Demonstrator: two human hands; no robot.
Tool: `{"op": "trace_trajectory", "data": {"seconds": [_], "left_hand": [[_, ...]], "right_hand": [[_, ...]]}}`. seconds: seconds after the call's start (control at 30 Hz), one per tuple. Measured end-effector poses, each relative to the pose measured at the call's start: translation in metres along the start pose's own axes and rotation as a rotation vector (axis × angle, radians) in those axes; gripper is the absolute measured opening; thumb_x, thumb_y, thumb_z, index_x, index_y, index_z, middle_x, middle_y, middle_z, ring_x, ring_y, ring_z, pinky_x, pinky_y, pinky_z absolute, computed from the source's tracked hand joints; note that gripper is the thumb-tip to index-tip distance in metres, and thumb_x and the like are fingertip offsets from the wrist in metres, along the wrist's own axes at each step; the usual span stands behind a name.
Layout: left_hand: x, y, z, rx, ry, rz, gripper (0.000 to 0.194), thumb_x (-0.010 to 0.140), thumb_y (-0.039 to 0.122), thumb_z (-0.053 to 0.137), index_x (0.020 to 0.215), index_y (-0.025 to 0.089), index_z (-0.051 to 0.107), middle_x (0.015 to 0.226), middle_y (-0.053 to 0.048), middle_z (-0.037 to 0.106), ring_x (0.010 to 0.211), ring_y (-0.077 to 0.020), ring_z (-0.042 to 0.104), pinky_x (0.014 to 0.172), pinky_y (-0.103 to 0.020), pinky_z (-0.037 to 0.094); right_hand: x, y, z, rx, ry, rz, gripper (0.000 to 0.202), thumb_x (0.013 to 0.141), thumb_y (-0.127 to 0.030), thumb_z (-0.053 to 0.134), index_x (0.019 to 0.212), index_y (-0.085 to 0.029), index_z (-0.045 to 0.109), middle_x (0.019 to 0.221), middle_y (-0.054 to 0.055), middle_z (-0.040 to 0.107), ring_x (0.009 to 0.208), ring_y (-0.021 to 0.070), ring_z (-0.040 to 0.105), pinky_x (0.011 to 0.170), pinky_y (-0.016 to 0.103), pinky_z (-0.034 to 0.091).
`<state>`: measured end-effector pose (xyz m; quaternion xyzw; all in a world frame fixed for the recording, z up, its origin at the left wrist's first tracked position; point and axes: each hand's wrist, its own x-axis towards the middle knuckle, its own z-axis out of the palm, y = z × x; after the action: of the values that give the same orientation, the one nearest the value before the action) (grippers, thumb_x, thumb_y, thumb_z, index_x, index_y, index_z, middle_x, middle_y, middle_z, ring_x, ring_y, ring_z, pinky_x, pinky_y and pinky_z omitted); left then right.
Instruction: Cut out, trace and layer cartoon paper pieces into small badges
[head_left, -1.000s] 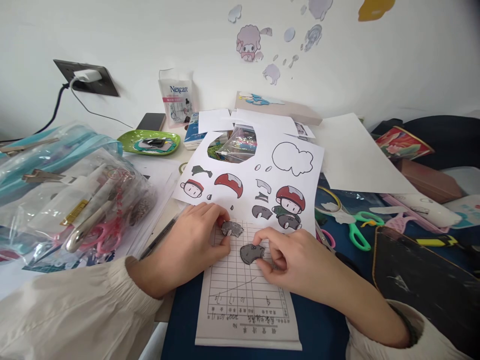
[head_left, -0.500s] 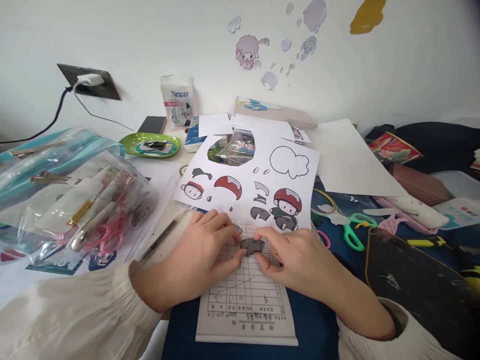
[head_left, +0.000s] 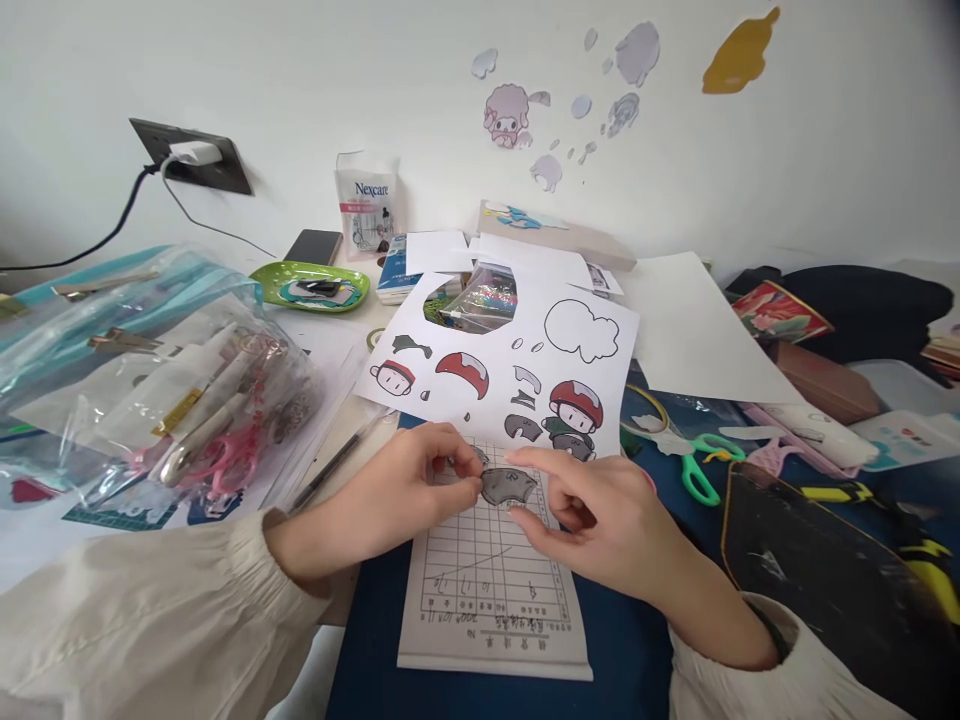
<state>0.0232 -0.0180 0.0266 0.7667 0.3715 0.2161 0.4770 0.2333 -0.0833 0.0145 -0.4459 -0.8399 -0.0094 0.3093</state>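
A small dark grey paper cutout [head_left: 508,487] with a black outline is pinched at its left edge by my left hand [head_left: 409,482]. Close to its right side, my right hand [head_left: 600,515] has thumb and index finger spread apart, with the other fingers curled in. Below both hands lies a ruled form pad [head_left: 491,610] with handwriting. Just behind it rests a white printed sheet [head_left: 450,410] with cartoon figures, red cap shapes, a cloud outline and one large cut-out hole. Another small grey piece beside my left fingertips is mostly hidden.
At left sits a clear bag [head_left: 150,390] holding pink scissors and tools, with a pen [head_left: 330,470] beside it. A green dish [head_left: 311,285] stands at the back. Green-handled scissors [head_left: 705,470] and a black board [head_left: 817,570] lie at right. Blank paper [head_left: 705,330] is behind them.
My right thumb and index finger have parted from the grey cutout, which both hands were touching before. My left hand still pinches it. The view has shifted slightly.
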Motion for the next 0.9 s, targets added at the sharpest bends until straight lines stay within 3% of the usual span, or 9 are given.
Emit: {"op": "trace_trajectory", "data": {"seconds": [0.3,0.47,0.63,0.8,0.9], "left_hand": [[-0.002,0.001,0.002,-0.042,0.0,-0.005,0.011,0.076,0.027,0.057,0.07,0.021,0.064,0.08,0.001,0.066,0.071,-0.0149,0.056,0.068,-0.029,0.045],[-0.001,0.002,-0.009,0.104,0.107,0.014,0.016,0.077,0.028,0.052,0.083,0.022,0.066,0.086,0.0,0.068,0.078,-0.0178,0.057,0.068,-0.031,0.045],[0.002,-0.002,-0.02,0.19,0.236,0.015,0.017,0.083,0.03,0.045,0.082,0.021,0.059,0.083,0.001,0.065,0.076,-0.017,0.056,0.069,-0.031,0.044],[0.001,-0.004,-0.018,0.307,0.276,0.073,0.015,0.082,0.024,0.045,0.081,0.02,0.059,0.081,-0.001,0.062,0.073,-0.0169,0.054,0.066,-0.031,0.043],[-0.001,-0.006,-0.017,0.375,0.268,0.124,0.016,0.082,0.021,0.044,0.08,0.02,0.06,0.081,-0.002,0.06,0.073,-0.0174,0.054,0.066,-0.032,0.043]], "right_hand": [[0.0,0.0,0.001,-0.004,0.002,-0.022,0.015,0.089,-0.023,0.06,0.103,-0.018,0.062,0.047,-0.013,0.042,0.038,0.0054,0.04,0.044,0.019,0.037],[0.0,0.0,-0.001,-0.005,0.003,-0.01,0.016,0.089,-0.023,0.059,0.104,-0.017,0.061,0.047,-0.013,0.043,0.037,0.0054,0.04,0.044,0.018,0.038],[0.001,-0.001,-0.002,-0.02,-0.045,0.017,0.015,0.089,-0.025,0.058,0.1,-0.016,0.064,0.046,-0.011,0.045,0.037,0.0058,0.041,0.044,0.019,0.037],[-0.001,0.005,-0.001,-0.051,-0.12,0.083,0.016,0.087,-0.024,0.057,0.097,-0.016,0.066,0.045,-0.01,0.047,0.037,0.0071,0.042,0.044,0.021,0.037],[-0.002,0.012,-0.002,-0.13,-0.076,0.09,0.015,0.088,-0.023,0.056,0.097,-0.016,0.066,0.045,-0.009,0.044,0.038,0.008,0.042,0.044,0.021,0.036]]}}
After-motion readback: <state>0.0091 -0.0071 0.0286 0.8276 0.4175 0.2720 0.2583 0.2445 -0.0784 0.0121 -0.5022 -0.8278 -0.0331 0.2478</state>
